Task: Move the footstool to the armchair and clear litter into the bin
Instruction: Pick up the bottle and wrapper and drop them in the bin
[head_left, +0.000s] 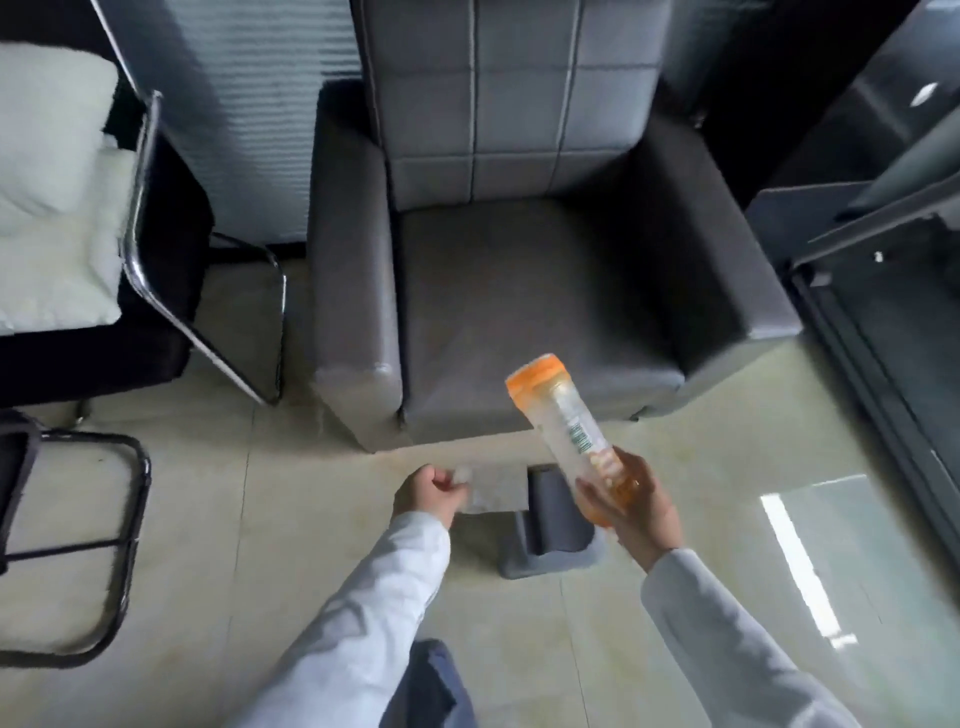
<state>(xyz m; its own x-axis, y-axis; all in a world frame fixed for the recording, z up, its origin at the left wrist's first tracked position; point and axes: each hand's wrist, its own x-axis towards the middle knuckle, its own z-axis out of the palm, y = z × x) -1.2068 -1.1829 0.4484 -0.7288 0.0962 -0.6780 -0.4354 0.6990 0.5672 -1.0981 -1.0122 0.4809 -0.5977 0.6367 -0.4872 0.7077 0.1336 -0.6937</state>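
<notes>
Holding one bottle (574, 439) in the right hand (641, 512), left hand (428, 493) pinching one tissue (496, 491).

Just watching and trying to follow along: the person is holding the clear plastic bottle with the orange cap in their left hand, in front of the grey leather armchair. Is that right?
Not quite. The head view shows the clear plastic bottle with the orange cap held in the right hand, not the left. The left hand grips a crumpled pale sheet instead. The rest stands: it is in front of the grey leather armchair.
</notes>
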